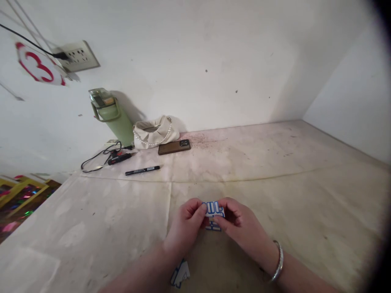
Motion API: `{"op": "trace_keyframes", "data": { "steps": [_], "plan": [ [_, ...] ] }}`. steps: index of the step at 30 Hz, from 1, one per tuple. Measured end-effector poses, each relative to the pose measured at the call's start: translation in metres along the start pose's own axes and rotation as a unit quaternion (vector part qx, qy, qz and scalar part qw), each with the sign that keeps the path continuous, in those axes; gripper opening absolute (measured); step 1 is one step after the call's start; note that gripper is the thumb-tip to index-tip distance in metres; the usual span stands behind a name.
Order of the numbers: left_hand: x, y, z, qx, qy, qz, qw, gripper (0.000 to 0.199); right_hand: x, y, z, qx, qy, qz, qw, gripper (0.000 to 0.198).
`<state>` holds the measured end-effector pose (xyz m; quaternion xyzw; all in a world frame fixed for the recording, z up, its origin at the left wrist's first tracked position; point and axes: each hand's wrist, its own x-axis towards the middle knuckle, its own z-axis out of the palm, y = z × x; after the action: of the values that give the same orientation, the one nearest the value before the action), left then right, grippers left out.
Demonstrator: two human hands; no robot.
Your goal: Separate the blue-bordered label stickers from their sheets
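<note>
My left hand (191,217) and my right hand (238,217) are close together near the front of the table. Between their thumbs and fingers they pinch a small white card piece (211,208) printed with blue rounded outlines. A second patch of blue-outlined print (214,227) shows just below it; whether it belongs to the same piece I cannot tell. Partly behind my left forearm lies another white and blue piece (181,274) with a jagged edge. A silver bangle (277,262) circles my right wrist.
A black marker (142,170) lies at the left of the cloth-covered table (275,211). Behind it are a corded tool (119,158), a phone (174,147), a cream bag (157,132) and a green bottle (114,120). Shiny packages (23,199) sit beyond the left edge.
</note>
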<state>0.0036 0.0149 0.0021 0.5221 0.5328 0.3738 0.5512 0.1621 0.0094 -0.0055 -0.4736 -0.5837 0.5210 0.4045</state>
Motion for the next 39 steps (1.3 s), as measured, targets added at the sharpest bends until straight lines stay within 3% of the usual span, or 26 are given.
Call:
{"op": "trace_keyframes", "data": {
  "steps": [4,7,11,20,31,39],
  "plan": [
    [-0.002,0.004,0.0,-0.008,0.016,-0.003,1.0,0.031,0.0,0.004,0.0,0.152,-0.017,0.034,0.988,0.038],
    [-0.003,0.006,0.0,-0.018,0.009,-0.001,1.0,0.031,0.0,0.007,0.0,0.199,-0.011,0.088,0.976,0.046],
    [-0.003,0.004,-0.001,-0.033,-0.005,0.01,0.999,0.03,0.001,0.005,0.001,0.166,-0.042,0.105,0.98,0.035],
    [-0.002,-0.003,-0.001,-0.069,0.004,0.011,0.998,0.028,0.001,0.005,0.0,0.142,-0.056,0.089,0.984,0.033],
    [0.005,-0.011,-0.001,-0.171,0.097,0.016,0.98,0.029,0.002,0.003,-0.001,0.096,-0.029,0.086,0.991,0.035],
    [0.008,-0.012,0.0,-0.208,0.11,0.008,0.972,0.028,0.003,0.001,0.0,0.093,-0.023,0.082,0.992,0.036]
  ]
}}
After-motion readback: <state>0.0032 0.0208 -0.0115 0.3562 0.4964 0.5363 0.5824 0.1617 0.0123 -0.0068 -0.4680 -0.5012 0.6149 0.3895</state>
